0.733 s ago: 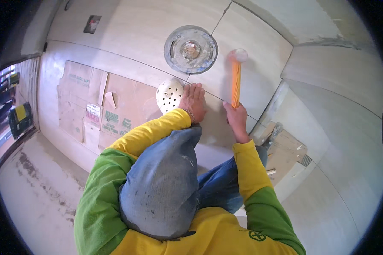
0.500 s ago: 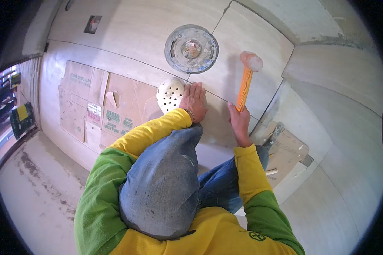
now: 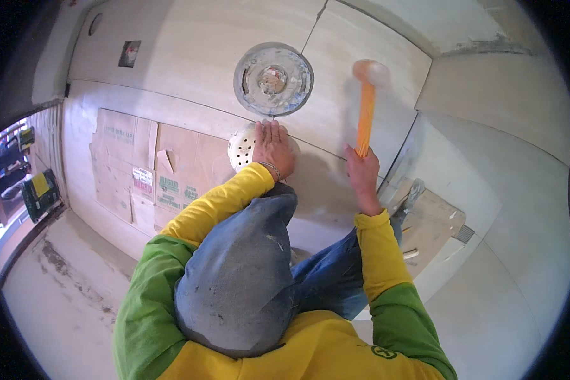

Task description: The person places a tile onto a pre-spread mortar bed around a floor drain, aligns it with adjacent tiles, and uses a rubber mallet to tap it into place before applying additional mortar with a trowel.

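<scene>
My left hand (image 3: 273, 152) lies with fingers out flat over the right side of a white perforated clog (image 3: 240, 152) and the pale floor tile (image 3: 202, 95) beside it. My right hand (image 3: 364, 177) grips the orange handle of a mallet (image 3: 365, 114), whose pale round head (image 3: 372, 73) is blurred over the tile right of centre. Above my left hand is a round grey plate (image 3: 252, 82) set at a tile joint, with rough material in its middle.
Cardboard sheets (image 3: 123, 145) cover tile at left. A small square cutout (image 3: 130, 54) is at upper left. Tiled wall (image 3: 506, 107) rises at right, with more cardboard (image 3: 434, 221) and a narrow tool (image 3: 413, 190) near its foot. My bent knees fill the lower middle. Dark bags (image 3: 41, 196) show through the left opening.
My right hand and the mallet have risen and shifted a little right in the picture. My left hand stays at the clog. The whole view has shifted slightly.
</scene>
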A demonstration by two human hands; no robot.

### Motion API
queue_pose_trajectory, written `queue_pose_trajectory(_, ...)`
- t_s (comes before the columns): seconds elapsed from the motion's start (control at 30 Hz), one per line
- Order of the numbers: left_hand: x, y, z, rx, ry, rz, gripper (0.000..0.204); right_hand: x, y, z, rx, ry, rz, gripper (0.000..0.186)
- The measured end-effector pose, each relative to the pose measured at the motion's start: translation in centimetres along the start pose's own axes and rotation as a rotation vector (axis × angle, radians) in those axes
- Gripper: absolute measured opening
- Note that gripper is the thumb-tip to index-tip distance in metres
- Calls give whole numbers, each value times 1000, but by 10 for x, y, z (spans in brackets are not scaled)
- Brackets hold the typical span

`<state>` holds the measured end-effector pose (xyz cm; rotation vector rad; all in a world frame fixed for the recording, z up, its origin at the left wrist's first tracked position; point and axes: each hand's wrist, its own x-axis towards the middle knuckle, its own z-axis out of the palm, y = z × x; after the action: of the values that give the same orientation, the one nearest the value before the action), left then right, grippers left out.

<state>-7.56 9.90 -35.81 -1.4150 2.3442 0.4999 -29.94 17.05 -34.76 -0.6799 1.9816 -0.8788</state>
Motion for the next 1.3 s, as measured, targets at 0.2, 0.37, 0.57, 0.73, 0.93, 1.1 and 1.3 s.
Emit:
queue_pose_trajectory(0.2,4,3,-13,19,-32,-113,75,-6,1,-6,-92,-106,213,44)
queue_pose_trajectory(0.37,10,-6,-31,-62,-47,-84,71,-18,-8,0,49,101,-18,43)
queue_pose_trajectory(0.57,89,-9,-108,-203,-209,-2,53,27,-39,-2,-28,-92,302,38)
queue_pose_trajectory(0.73,197,-9,-123,-97,432,345,50,26,-89,14,203,51,16,42)
queue_pose_trajectory(0.93,254,21,-128,185,69,225,68,115,-56,13,-47,111,-20,43)
queue_pose_trajectory(1.1,247,13,-129,236,-27,122,70,107,-114,32,-140,28,1,40)
queue_pose_trajectory(1.3,254,23,-141,214,-85,141,72,142,-84,38,-167,156,-120,35)
